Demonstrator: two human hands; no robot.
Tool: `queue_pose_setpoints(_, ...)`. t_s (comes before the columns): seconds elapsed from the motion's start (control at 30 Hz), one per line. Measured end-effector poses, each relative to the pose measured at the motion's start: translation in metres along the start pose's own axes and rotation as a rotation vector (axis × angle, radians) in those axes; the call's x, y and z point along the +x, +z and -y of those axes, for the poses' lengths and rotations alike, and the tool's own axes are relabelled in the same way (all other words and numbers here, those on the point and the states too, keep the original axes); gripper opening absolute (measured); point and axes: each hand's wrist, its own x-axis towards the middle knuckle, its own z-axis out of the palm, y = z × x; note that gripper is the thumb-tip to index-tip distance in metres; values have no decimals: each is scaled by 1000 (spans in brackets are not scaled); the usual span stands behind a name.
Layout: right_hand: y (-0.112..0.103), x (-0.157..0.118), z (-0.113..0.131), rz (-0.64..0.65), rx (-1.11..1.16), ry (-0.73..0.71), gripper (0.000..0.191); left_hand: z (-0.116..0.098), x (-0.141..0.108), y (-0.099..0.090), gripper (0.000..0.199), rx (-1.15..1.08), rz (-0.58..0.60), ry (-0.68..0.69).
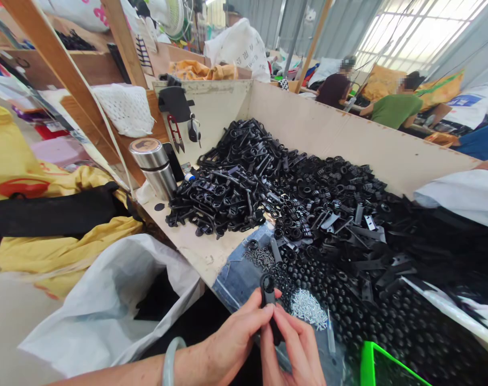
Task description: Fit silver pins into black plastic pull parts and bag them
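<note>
Black plastic ring-headed handle (269, 294) held up between both hands, over the near edge of the denim cloth (238, 272) that covers part of the surface. Long axis runs close to straight away from the wearer, leaning slightly left at the far end; ring head farthest out, shank toward the palms. Left hand (223, 333): thumb and forefinger pinched on the shank just below the ring, one fingertip showing past its right side. Right hand (298, 351): fingers closed about the lower shank, from the right and below. Ring head itself clear of all fingers, left-hand fingers the nearer to it. Key relation: the pile of small silver pins (309, 309) lies just right of the handle, beyond the right-hand knuckles; right hand is the nearer one, left hand lies across the handle from it. A slim, pale tool (331, 333) lies beside the pins, on their right, its length pointing roughly away from the wearer. Whether the ring has anything seated in it: cannot tell, too dark.
</note>
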Motion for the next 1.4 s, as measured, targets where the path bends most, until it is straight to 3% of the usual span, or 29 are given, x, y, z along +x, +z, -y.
queue_pose_setpoints(0.27, -1, 3, -13, -3, -110, -160, 23, 3, -1, -3, 39, 53, -53, 36)
queue_pose_setpoints(0.43, -2, -5, -15, 42, -198, -243, 32, 1, 0, -4, 42, -45, -59, -25)
queue_pose_setpoints(0.57, -11, -6, -11, 79, -62, -67, 29, -1, 0, -6, 43, 1, -144, -49)
queue_pose_setpoints(0.7, -26, 11, -18, 113, 138, 287, 28, -5, -1, -4, 40, 275, 3, -7)
queue_pose_setpoints(0.87, -26, 25, -19, 429, 616, 885, 57, -14, -6, -4, 42, 600, 127, -21)
queue_pose_setpoints(0.93, -23, 25, -15, 526, 762, 1004, 57, -24, -10, -4, 41, 655, 194, -69)
queue_pose_setpoints(1.03, -22, 23, -12, 632, 826, 1005, 58, -42, -18, -5, 38, 700, 323, -126)
queue_pose_setpoints(1.1, -22, 21, -14, 660, 820, 969, 57, -48, -24, -7, 34, 811, 336, -123)
queue_pose_setpoints(1.2, -18, 17, -17, 621, 811, 918, 49, -44, -28, -12, 30, 1081, 227, 70)
queue_pose_setpoints(1.27, -15, 15, -19, 586, 810, 897, 41, -37, -27, -15, 28, 1146, 179, 180)
queue_pose_setpoints(1.33, -14, 16, -18, 577, 834, 887, 36, -32, -23, -17, 29, 997, 207, 126)
queue_pose_setpoints(1.4, -15, 19, -15, 492, 905, 890, 43, -32, -17, -16, 34, 689, 242, 49)
